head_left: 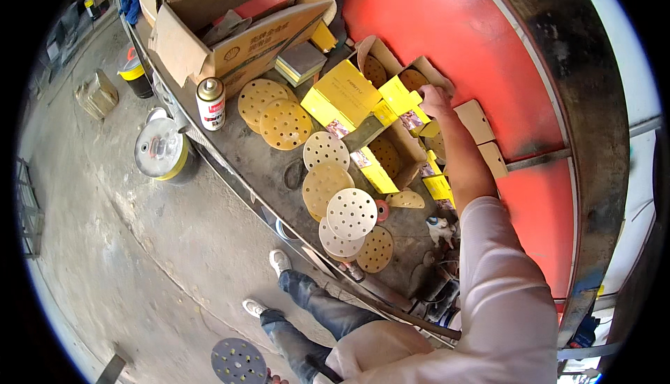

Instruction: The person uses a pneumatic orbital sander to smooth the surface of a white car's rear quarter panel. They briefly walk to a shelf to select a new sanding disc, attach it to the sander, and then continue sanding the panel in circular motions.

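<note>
My left hand (pixel 276 378) shows only fingertips at the bottom, closed at the rim of a dark, holed sanding pad (pixel 239 363). My right hand (pixel 434 101) has curled fingers at an open yellow box (pixel 401 99) of brown discs; whatever they grip is hidden. Beside it are another open box (pixel 370 63), a closed yellow box (pixel 340 94) and a lower open box (pixel 394 161) of discs. Loose round sanding discs, tan (pixel 283 124) and white (pixel 351 211), lie overlapping on the worn bench.
A large cardboard carton (pixel 234 57), spray can (pixel 211 103) and small stack of pads (pixel 300 63) share the bench (pixel 237 168). A lidded bucket (pixel 160 148) and metal can (pixel 96 96) stand on the concrete floor (pixel 118 230). Red panels (pixel 440 35) edge the right.
</note>
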### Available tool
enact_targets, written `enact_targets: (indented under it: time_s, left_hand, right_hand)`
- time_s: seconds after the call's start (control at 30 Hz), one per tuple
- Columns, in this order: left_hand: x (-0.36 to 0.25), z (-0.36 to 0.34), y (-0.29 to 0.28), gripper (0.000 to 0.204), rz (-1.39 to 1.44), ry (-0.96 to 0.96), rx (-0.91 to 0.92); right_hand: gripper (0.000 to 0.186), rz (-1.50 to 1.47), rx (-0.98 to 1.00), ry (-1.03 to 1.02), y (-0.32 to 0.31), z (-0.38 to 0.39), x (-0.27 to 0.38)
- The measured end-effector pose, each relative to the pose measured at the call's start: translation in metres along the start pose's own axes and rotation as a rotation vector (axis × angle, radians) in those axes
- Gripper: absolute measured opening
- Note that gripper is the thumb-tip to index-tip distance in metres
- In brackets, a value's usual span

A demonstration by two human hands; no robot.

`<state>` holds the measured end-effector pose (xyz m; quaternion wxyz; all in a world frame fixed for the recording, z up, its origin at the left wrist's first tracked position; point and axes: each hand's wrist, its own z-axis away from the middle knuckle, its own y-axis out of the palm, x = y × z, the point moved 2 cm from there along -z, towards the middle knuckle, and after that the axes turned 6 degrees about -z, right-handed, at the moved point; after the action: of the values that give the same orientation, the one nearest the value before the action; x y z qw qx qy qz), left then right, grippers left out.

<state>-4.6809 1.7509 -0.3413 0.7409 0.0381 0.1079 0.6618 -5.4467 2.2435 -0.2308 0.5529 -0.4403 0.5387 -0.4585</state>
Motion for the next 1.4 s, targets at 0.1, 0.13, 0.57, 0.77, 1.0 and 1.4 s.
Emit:
enact_targets:
  time_s: [0.1,0.13,0.57,0.77,1.0,1.4]
  left_hand:
    - [-0.001,0.004,0.006,0.107,-0.095,0.058,-0.186]
    - [0.002,0.001,0.002,0.105,-0.082,0.079,-0.119]
    - [0.014,-0.010,-0.027,0.113,0.021,-0.035,0.001]
    - [0.031,-0.024,-0.066,0.114,0.078,-0.030,0.077]
    - [0.014,0.047,-0.020,0.102,0.235,-0.022,0.126]
    - [0.000,0.041,-0.164,0.109,0.003,0.146,0.164]
  right_hand:
    - [0.042,-0.134,0.041,-0.023,-0.009,0.006,0.017]
    - [0.042,-0.132,0.096,-0.036,-0.019,0.010,0.027]
    - [0.031,-0.273,-0.681,0.516,-0.022,0.023,-0.038]
    - [0.033,-0.782,-0.938,0.321,-0.004,0.038,-0.075]
    - [0.029,-1.647,-0.296,0.366,-0.018,0.159,0.145]
    - [0.031,-1.549,0.241,0.201,0.016,0.393,0.269]
